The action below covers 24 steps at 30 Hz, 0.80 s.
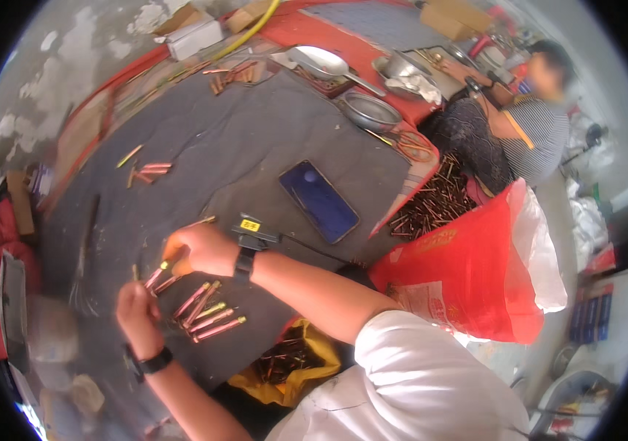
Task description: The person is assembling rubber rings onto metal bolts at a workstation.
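Note:
Over the dark cloth, my right hand (pixel 205 250) is closed, its fingers pinched at the brass-coloured end of a copper-coloured bolt (pixel 155 276). The lower end of that bolt meets the fingers of my left hand (pixel 136 307), which are also curled shut. Another bolt (pixel 202 221) shows just beyond my right hand; whether it is held or lying there I cannot tell. Close by on the cloth is a loose row of similar bolts (pixel 211 317), their yellow ends pointing up and right. Both wrists wear dark bands, and a small black device (pixel 255 229) sits at the right one.
A phone (pixel 319 201) lies on the dark cloth (pixel 233 140), with a few bolts (pixel 154 170) farther left. Near my body is a yellow bag (pixel 321 353) of bolts. To the right stand a red sack (pixel 468 268), a heap of bolts (pixel 439 198) and a seated person (pixel 534 132).

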Each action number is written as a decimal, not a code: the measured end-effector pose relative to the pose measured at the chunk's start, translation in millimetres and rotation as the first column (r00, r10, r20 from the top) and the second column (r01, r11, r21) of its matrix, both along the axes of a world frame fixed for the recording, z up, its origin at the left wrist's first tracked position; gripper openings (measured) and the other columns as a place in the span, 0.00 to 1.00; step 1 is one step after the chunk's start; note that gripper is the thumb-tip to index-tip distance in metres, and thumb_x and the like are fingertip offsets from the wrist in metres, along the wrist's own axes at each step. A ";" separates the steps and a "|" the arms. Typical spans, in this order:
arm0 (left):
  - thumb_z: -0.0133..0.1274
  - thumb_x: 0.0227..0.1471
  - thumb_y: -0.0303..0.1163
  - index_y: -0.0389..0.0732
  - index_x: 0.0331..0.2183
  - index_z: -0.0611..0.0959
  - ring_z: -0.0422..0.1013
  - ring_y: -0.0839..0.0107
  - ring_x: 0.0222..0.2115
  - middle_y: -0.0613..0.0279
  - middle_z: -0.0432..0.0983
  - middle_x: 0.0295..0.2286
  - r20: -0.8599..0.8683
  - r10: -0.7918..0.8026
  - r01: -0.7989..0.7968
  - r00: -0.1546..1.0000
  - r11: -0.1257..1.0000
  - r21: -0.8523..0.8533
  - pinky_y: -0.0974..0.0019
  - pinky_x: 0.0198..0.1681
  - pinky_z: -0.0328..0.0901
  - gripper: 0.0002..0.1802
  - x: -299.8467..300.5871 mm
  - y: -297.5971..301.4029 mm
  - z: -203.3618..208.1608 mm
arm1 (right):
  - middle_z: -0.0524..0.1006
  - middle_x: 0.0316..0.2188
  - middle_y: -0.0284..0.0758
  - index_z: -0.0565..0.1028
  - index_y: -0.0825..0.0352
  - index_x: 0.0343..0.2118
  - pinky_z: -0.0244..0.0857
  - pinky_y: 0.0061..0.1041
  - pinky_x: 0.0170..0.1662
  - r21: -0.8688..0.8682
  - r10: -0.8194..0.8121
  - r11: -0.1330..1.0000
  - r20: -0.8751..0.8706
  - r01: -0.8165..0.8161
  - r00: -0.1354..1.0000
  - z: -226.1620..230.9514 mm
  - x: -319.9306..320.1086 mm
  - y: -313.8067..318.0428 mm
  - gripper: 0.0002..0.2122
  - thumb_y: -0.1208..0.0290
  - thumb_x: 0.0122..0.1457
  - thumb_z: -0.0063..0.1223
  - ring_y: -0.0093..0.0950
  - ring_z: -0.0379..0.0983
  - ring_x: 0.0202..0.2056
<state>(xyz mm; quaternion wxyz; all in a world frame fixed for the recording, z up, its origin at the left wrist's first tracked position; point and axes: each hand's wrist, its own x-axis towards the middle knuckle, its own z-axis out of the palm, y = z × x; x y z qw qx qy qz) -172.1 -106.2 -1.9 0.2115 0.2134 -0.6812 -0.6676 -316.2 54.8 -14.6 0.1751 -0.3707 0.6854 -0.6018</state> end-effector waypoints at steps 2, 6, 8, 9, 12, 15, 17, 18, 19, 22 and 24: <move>0.50 0.58 0.35 0.40 0.30 0.76 0.57 0.83 0.15 0.72 0.64 0.17 -0.002 -0.043 0.043 0.999 0.999 0.001 0.78 0.18 0.50 0.09 1.9 -6.6 -3.7 | 0.79 0.25 0.38 0.79 0.68 0.29 0.66 0.28 0.31 -0.173 -0.074 0.982 0.057 0.083 0.996 -0.2 2.8 -2.3 0.13 0.62 0.46 0.63 0.28 0.77 0.29; 0.50 0.59 0.36 0.39 0.32 0.76 0.58 0.83 0.15 0.72 0.63 0.19 0.033 -0.056 0.056 0.998 0.998 -0.004 0.78 0.17 0.52 0.10 2.6 -6.9 -2.9 | 0.79 0.19 0.34 0.80 0.66 0.29 0.66 0.27 0.29 0.161 -0.072 0.986 0.229 0.035 0.971 10.4 -1.1 -0.4 0.11 0.65 0.45 0.63 0.26 0.77 0.25; 0.50 0.59 0.36 0.39 0.32 0.76 0.58 0.83 0.15 0.72 0.63 0.19 0.052 -0.057 0.058 0.997 0.998 -0.011 0.78 0.17 0.52 0.10 1.2 -5.4 -2.6 | 0.79 0.19 0.34 0.80 0.65 0.29 0.66 0.27 0.29 0.128 -0.047 0.991 0.126 0.031 0.991 6.2 -3.7 2.1 0.11 0.64 0.46 0.63 0.26 0.77 0.25; 0.50 0.59 0.36 0.39 0.32 0.76 0.58 0.83 0.15 0.72 0.63 0.19 0.062 -0.052 0.052 0.997 0.999 -0.007 0.78 0.17 0.52 0.10 0.8 -5.6 -3.4 | 0.79 0.19 0.34 0.80 0.65 0.28 0.66 0.27 0.29 0.097 -0.021 0.995 0.017 0.020 1.000 4.0 -3.8 2.6 0.11 0.64 0.46 0.63 0.26 0.77 0.25; 0.51 0.59 0.36 0.39 0.32 0.76 0.58 0.83 0.15 0.72 0.63 0.19 0.055 -0.040 0.041 0.998 0.999 -0.003 0.78 0.17 0.52 0.10 -0.4 -4.5 -3.5 | 0.80 0.21 0.35 0.80 0.64 0.28 0.66 0.28 0.29 -0.083 -0.060 0.995 -0.032 0.057 0.998 -0.5 -1.8 1.6 0.10 0.65 0.45 0.63 0.27 0.77 0.26; 0.50 0.59 0.36 0.38 0.32 0.76 0.58 0.83 0.15 0.72 0.63 0.19 0.036 -0.034 0.034 0.999 0.999 0.006 0.78 0.17 0.52 0.10 2.2 -7.0 -5.5 | 0.80 0.24 0.36 0.80 0.64 0.30 0.67 0.28 0.31 0.039 -0.027 0.999 0.239 0.018 0.971 13.1 2.3 1.1 0.11 0.68 0.42 0.64 0.29 0.78 0.28; 0.50 0.59 0.36 0.38 0.33 0.76 0.58 0.83 0.15 0.72 0.63 0.19 0.033 -0.042 0.042 0.999 0.999 0.016 0.78 0.17 0.52 0.10 1.8 -7.7 -6.1 | 0.80 0.25 0.36 0.80 0.65 0.30 0.67 0.28 0.31 0.104 -0.034 0.994 0.156 0.018 0.987 10.1 -0.1 1.7 0.11 0.68 0.42 0.64 0.29 0.78 0.28; 0.50 0.59 0.36 0.38 0.33 0.76 0.58 0.83 0.15 0.72 0.64 0.19 0.053 -0.035 0.035 0.998 0.999 -0.004 0.78 0.17 0.52 0.10 1.1 -7.9 -5.8 | 0.80 0.25 0.37 0.80 0.65 0.31 0.67 0.28 0.31 0.167 -0.032 0.986 0.070 0.020 0.997 8.5 -1.3 2.3 0.12 0.68 0.42 0.65 0.29 0.77 0.28; 0.50 0.59 0.36 0.38 0.33 0.76 0.58 0.83 0.15 0.72 0.64 0.19 0.074 -0.025 0.027 0.997 0.999 -0.024 0.78 0.17 0.52 0.10 1.3 -8.2 -5.8 | 0.80 0.25 0.37 0.80 0.65 0.31 0.67 0.28 0.31 0.170 -0.033 0.985 0.074 0.020 0.997 11.7 -1.2 4.4 0.12 0.68 0.42 0.65 0.29 0.77 0.28; 0.50 0.59 0.36 0.38 0.34 0.76 0.58 0.82 0.16 0.71 0.64 0.20 0.028 -0.034 0.033 0.999 0.999 0.016 0.78 0.17 0.52 0.10 2.6 -8.3 -3.4 | 0.79 0.32 0.38 0.79 0.67 0.33 0.67 0.27 0.40 0.080 0.048 0.995 0.101 -0.056 0.994 18.5 1.4 7.9 0.11 0.71 0.46 0.62 0.31 0.76 0.36; 0.49 0.59 0.36 0.38 0.34 0.76 0.58 0.82 0.16 0.71 0.63 0.19 0.020 -0.046 0.045 0.999 0.999 0.017 0.78 0.18 0.52 0.10 2.8 -10.3 -6.3 | 0.79 0.31 0.38 0.79 0.67 0.33 0.67 0.27 0.40 0.089 0.040 0.995 0.130 -0.052 0.991 17.8 3.3 5.8 0.10 0.72 0.46 0.62 0.30 0.76 0.35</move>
